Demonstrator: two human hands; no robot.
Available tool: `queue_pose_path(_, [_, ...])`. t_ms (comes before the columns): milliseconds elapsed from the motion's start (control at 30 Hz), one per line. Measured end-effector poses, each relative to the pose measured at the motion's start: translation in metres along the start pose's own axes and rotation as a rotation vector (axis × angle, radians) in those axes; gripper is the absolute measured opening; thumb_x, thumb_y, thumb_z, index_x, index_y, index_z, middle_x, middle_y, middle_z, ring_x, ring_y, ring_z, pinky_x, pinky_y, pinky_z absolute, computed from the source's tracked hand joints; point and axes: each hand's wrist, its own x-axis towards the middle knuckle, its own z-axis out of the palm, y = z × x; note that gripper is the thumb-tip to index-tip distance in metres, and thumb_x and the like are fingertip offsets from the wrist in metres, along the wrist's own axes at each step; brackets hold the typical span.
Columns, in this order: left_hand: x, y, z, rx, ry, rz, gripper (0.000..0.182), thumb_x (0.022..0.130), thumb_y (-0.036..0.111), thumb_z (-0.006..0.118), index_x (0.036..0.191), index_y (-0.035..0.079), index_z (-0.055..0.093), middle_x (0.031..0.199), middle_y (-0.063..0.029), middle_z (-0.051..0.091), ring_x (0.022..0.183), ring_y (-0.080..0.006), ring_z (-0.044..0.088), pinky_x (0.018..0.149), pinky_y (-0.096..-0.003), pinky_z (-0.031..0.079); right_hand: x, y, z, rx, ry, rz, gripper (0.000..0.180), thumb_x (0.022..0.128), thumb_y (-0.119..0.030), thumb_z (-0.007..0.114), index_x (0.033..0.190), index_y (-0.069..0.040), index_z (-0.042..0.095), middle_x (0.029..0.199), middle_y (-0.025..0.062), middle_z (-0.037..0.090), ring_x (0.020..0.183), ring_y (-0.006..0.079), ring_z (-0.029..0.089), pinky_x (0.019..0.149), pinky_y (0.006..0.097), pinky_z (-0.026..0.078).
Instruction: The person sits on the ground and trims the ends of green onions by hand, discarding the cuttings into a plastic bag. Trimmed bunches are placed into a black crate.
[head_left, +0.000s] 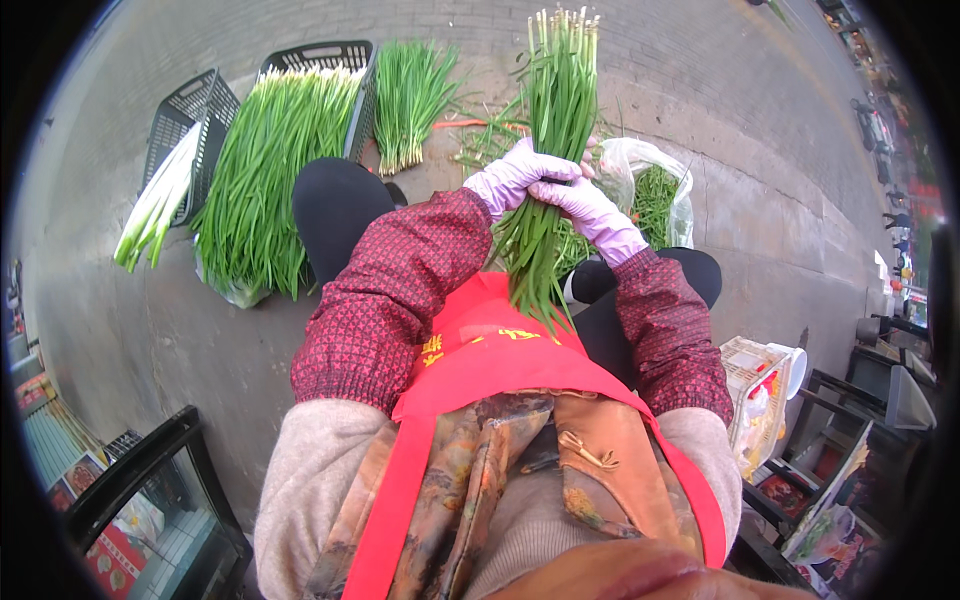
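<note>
Both my hands, in pale pink gloves, grip one bunch of Chinese chives (564, 101) above my lap. My left hand (521, 174) wraps around the stalks from the left. Just below it, my right hand (596, 211) closes on the same bunch from the right, and the hands touch. The white root ends point away from me, and the green leaf tips hang over my red apron (517, 375). Loose chive leaves (491, 139) lie on the pavement beyond my hands. To the right, a clear plastic bag (681, 202) holds green trimmings (654, 199).
A second chive bunch (409, 105) lies on the ground. Left of it, a large heap of chives (277, 172) covers a dark plastic crate (364, 97). Another crate (214, 112) has scallions (161, 195) leaning on it. A beige basket (750, 367) stands at my right, a glass-panelled door (161, 517) behind left.
</note>
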Motion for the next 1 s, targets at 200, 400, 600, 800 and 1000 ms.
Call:
queue_pose_path(200, [0.003, 0.041, -0.005, 0.146, 0.03, 0.012, 0.04, 0.079, 0.002, 0.069, 0.117, -0.003, 0.058, 0.093, -0.0138, 0.069, 0.081, -0.0207, 0.07, 0.08, -0.0319, 0.056, -0.014, -0.038, -0.02, -0.269, -0.071, 0.072, 0.063, 0.076, -0.031, 0.081, 0.127, -0.004, 0.055, 0.111, 0.0062, 0.06, 0.101, 0.0175, 0.058, 0.084, 0.0322, 0.049])
queue_pose_path(400, [0.001, 0.033, -0.031, 0.447, 0.314, -0.052, 0.031, 0.076, 0.004, 0.068, 0.101, -0.004, 0.053, 0.077, -0.0055, 0.059, 0.058, -0.0133, 0.058, 0.053, -0.0256, 0.048, -0.018, -0.132, -0.075, -0.565, 0.607, -0.392, 0.033, 0.086, -0.026, 0.07, 0.103, 0.002, 0.065, 0.088, 0.0045, 0.066, 0.08, 0.0135, 0.059, 0.074, 0.0276, 0.047])
queue_pose_path(600, [0.005, 0.012, -0.042, 0.811, 0.373, -0.179, 0.028, 0.076, 0.006, 0.063, 0.098, -0.005, 0.05, 0.076, -0.0095, 0.057, 0.062, -0.0147, 0.058, 0.054, -0.0284, 0.047, 0.059, -0.215, -0.007, -1.374, 0.426, -0.53, 0.045, 0.091, -0.042, 0.062, 0.098, 0.002, 0.067, 0.084, 0.0114, 0.068, 0.077, 0.0194, 0.062, 0.072, 0.0329, 0.049])
queue_pose_path(800, [0.019, 0.013, -0.036, 1.146, 0.327, -0.259, 0.044, 0.076, 0.015, 0.064, 0.109, -0.01, 0.051, 0.078, -0.0166, 0.065, 0.065, -0.0239, 0.066, 0.058, -0.0347, 0.051, 0.142, -0.138, 0.076, -1.868, -0.166, 0.213, 0.045, 0.077, -0.044, 0.069, 0.096, -0.003, 0.073, 0.093, 0.0189, 0.07, 0.086, 0.0308, 0.068, 0.076, 0.0407, 0.052])
queue_pose_path(1000, [0.021, 0.006, -0.036, 1.1, 0.352, -0.217, 0.042, 0.074, 0.009, 0.068, 0.107, -0.011, 0.051, 0.08, -0.0178, 0.066, 0.062, -0.0248, 0.065, 0.055, -0.0345, 0.051, 0.148, -0.107, 0.056, -1.842, -0.128, 0.158, 0.018, 0.069, -0.013, 0.068, 0.083, -0.002, 0.074, 0.082, 0.0186, 0.07, 0.073, 0.0326, 0.069, 0.065, 0.0417, 0.054])
